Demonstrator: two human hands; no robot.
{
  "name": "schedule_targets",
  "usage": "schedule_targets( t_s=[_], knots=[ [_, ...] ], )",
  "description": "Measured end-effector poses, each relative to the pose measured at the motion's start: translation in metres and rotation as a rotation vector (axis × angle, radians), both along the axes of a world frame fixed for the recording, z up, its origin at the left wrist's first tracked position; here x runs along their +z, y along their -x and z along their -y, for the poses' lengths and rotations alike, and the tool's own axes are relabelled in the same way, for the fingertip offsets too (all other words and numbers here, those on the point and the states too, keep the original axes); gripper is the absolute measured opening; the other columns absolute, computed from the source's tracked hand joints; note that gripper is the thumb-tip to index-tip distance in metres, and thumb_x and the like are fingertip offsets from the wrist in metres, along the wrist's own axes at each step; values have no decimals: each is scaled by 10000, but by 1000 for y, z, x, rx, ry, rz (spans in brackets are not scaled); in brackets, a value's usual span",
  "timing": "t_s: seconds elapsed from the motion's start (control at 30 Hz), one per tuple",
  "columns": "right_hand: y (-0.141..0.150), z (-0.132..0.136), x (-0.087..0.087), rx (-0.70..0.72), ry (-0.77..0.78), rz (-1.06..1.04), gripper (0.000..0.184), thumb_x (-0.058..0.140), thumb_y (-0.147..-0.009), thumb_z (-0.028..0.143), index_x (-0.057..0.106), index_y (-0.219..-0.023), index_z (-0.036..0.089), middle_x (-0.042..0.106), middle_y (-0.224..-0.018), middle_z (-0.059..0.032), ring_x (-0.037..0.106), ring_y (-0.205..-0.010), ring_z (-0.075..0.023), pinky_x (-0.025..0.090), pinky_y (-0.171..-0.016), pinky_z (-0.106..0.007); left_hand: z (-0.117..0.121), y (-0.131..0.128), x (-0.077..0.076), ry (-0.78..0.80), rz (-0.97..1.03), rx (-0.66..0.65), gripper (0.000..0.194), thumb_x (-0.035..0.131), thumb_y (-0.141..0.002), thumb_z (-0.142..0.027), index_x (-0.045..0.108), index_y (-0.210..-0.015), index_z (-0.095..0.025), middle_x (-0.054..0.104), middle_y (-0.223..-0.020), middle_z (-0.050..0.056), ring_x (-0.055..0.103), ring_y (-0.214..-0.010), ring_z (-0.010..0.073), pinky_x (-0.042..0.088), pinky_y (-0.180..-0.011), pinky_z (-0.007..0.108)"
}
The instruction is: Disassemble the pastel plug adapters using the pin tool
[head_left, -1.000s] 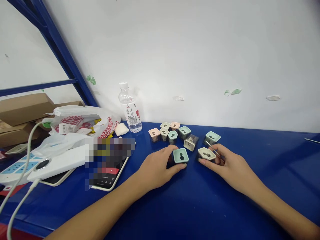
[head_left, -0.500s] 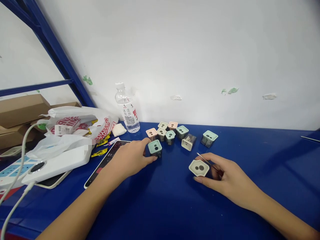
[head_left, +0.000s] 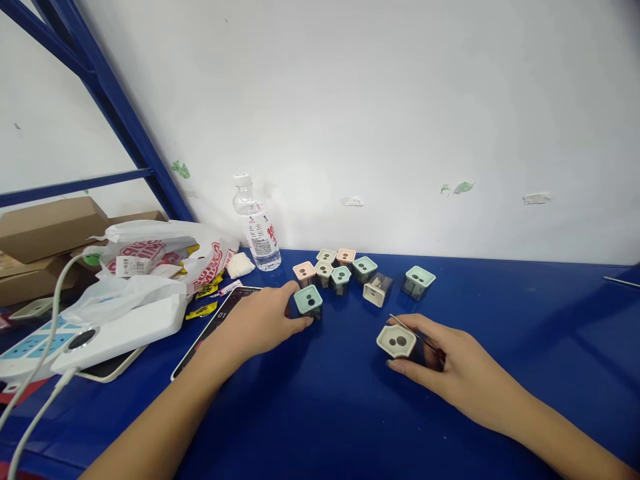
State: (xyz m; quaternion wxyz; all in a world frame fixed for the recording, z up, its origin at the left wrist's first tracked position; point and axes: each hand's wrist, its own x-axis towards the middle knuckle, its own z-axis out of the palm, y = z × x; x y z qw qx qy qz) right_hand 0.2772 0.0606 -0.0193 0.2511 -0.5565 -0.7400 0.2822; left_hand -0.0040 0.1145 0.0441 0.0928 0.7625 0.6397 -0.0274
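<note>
Between the thumb and index finger of my left hand is a mint-green two-hole pencil sharpener with a dark see-through body, standing on the blue table. My right hand grips a beige pencil sharpener by its sides, holes facing up. The same hand also keeps a thin metal rod, perhaps a small screwdriver; its rear end is hidden in the palm. Beyond both hands stand several more sharpeners in pink, beige and mint. One beige sharpener lies on its side, and a mint one sits apart at the right.
A phone lies under my left wrist. Further left are a white power bank with a cable, a power strip, plastic bags and cardboard boxes. A water bottle stands by the wall. Another thin rod lies far right.
The view has tilted slightly, so the whole scene sits a little lower. Both hands keep their hold on the same sharpeners, with hardly any movement over the table.
</note>
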Motion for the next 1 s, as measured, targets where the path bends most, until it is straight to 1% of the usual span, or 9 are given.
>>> schedule_targets(
  t_s=[0.13,0.2,0.33,0.4,0.47,0.57,0.67,0.83,1.0],
  knots=[
    [0,1,1,10,10,14,396,666,-875,497,648,-1223,309,552,-605,48,510,-521,-152,390,-489,-262,-4,7,-1,-63,-46,51,351,553,-852,-526,596,-1013,-217,706,-1109,107,680,-1001,336,482,-772,386],
    [1,1,2,16,18,17,360,667,-877,486,659,-1193,313,561,-616,45,515,-526,-151,395,-492,-259,-4,8,0,-79,-94,103,383,541,-849,-526,612,-1015,-189,687,-1161,145,669,-1045,364,499,-823,422],
    [3,2,2,34,7,5,354,665,-877,485,668,-1187,314,555,-605,43,509,-505,-152,391,-471,-260,-8,8,2,-104,-177,250,441,523,-867,-510,633,-1099,-151,687,-1193,201,671,-1074,405,527,-836,460],
    [5,1,1,39,3,10,354,656,-879,492,673,-1189,321,556,-614,41,512,-507,-151,394,-471,-259,-14,9,2,-129,-197,299,461,509,-884,-511,640,-1134,-147,696,-1193,212,679,-1072,406,537,-837,458],
    [6,1,1,36,17,24,362,648,-878,506,673,-1190,325,555,-621,41,513,-512,-151,396,-474,-258,-21,10,-1,-158,-208,319,461,511,-892,-515,657,-1135,-152,711,-1171,213,687,-1072,397,541,-844,441],
    [8,1,1,26,36,38,373,641,-876,517,668,-1197,330,546,-616,45,510,-513,-153,400,-482,-260,-32,11,-6,-183,-207,299,450,525,-898,-513,671,-1128,-156,721,-1155,210,692,-1076,382,542,-858,422],
    [11,1,2,31,22,28,362,649,-875,501,672,-1190,323,554,-620,41,517,-516,-157,410,-488,-265,-37,7,-11,-191,-202,278,468,507,-918,-515,654,-1156,-140,718,-1151,224,696,-1069,378,543,-858,425],
    [13,2,2,51,-4,28,339,641,-893,484,675,-1190,323,575,-635,32,532,-520,-162,417,-486,-268,-35,-6,-15,-205,-175,215,494,465,-946,-523,606,-1212,-131,717,-1143,225,707,-1030,372,544,-847,438],
    [12,2,0,45,-17,49,339,639,-888,486,672,-1183,321,561,-619,35,529,-518,-168,407,-487,-272,-30,-23,-23,-213,-136,153,524,422,-963,-572,569,-1263,-168,713,-1168,190,706,-1045,347,539,-851,416]
  ],
)
